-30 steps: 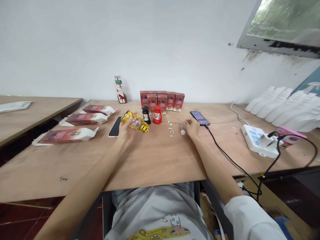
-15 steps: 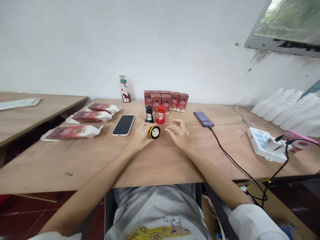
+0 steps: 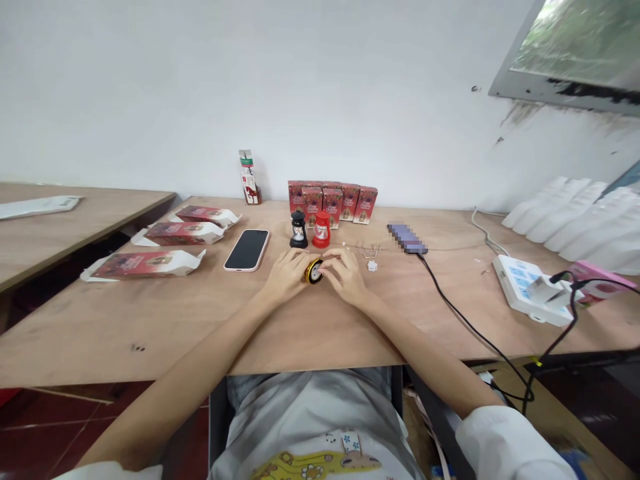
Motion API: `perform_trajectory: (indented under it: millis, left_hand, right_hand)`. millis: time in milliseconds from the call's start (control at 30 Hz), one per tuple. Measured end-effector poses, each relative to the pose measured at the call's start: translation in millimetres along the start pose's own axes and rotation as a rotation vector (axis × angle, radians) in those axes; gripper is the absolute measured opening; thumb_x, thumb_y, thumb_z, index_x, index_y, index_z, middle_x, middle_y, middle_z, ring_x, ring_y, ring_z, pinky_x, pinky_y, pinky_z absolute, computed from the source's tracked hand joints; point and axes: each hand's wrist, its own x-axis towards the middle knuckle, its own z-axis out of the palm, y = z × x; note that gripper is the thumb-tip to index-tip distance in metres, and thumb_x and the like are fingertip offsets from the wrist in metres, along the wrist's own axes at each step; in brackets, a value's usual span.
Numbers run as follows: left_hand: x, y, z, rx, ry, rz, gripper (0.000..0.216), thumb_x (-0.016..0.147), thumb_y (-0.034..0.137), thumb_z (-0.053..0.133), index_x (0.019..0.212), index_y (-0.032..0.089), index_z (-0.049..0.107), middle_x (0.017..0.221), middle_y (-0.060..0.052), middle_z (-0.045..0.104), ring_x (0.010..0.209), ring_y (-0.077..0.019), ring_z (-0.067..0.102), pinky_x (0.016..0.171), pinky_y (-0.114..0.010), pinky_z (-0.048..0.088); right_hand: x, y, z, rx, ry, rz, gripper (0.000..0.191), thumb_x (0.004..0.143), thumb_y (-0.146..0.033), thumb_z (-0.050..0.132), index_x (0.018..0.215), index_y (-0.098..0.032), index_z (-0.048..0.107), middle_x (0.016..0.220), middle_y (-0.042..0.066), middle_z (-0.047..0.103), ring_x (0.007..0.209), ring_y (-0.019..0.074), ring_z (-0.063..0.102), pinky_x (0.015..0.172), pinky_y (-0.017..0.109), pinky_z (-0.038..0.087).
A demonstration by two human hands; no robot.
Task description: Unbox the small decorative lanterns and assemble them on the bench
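Observation:
My left hand (image 3: 286,276) is wrapped round a small gold lantern (image 3: 309,271), which lies tipped so that its round white-and-black underside faces right. The fingertips of my right hand (image 3: 345,275) are pinched together against that underside; whatever is between them is too small to make out. Behind the hands stand a black mini lantern (image 3: 299,231) and a red mini lantern (image 3: 321,230), both upright. Right of my right hand lie thin metal bits (image 3: 369,251) and a small white piece (image 3: 373,265).
Red printed boxes (image 3: 333,203) stand by the wall, with opened boxes (image 3: 150,264) lying at left. A phone (image 3: 247,251) is left of my hands. On the right are a blurred-out phone (image 3: 407,239), its black cable (image 3: 457,317) and a white power strip (image 3: 530,288).
My right hand has moved left and down from above the small bits to the lantern's underside. The gold lantern has shifted slightly right and turned.

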Motion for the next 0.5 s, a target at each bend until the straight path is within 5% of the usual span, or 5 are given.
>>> perform_trajectory:
  millis: [200, 367, 500]
  left_hand:
    - [1.4, -20.5, -5.0, 0.075, 0.045, 0.002, 0.033, 0.084, 0.032, 0.055, 0.114, 0.019, 0.058, 0.108, -0.01, 0.065, 0.103, -0.0249, 0.055, 0.087, -0.036, 0.042]
    - [-2.6, -42.8, -6.3, 0.189, 0.141, -0.15, 0.035, 0.079, 0.031, 0.06, 0.111, 0.019, 0.057, 0.105, -0.009, 0.066, 0.1, -0.026, 0.055, 0.079, -0.035, 0.042]
    - [-2.7, -41.0, -4.6, 0.175, 0.131, -0.111, 0.037, 0.078, 0.032, 0.061, 0.112, 0.019, 0.056, 0.106, -0.008, 0.066, 0.1, -0.0253, 0.055, 0.08, -0.034, 0.043]
  right_hand:
    - [3.3, 8.0, 1.0, 0.027, 0.034, 0.003, 0.018, 0.094, -0.028, 0.04, 0.09, -0.018, 0.055, 0.099, 0.011, 0.061, 0.095, 0.0185, 0.058, 0.084, 0.033, 0.046]
    - [3.4, 45.7, -11.6, -0.065, 0.112, 0.347, 0.024, 0.093, -0.036, 0.041, 0.086, -0.018, 0.055, 0.077, 0.006, 0.063, 0.07, 0.0173, 0.06, 0.069, 0.03, 0.046]
    - [1.6, 73.9, -14.5, -0.167, 0.041, 0.583, 0.022, 0.09, -0.034, 0.048, 0.085, -0.017, 0.061, 0.078, 0.006, 0.068, 0.071, 0.0181, 0.063, 0.069, 0.029, 0.046]
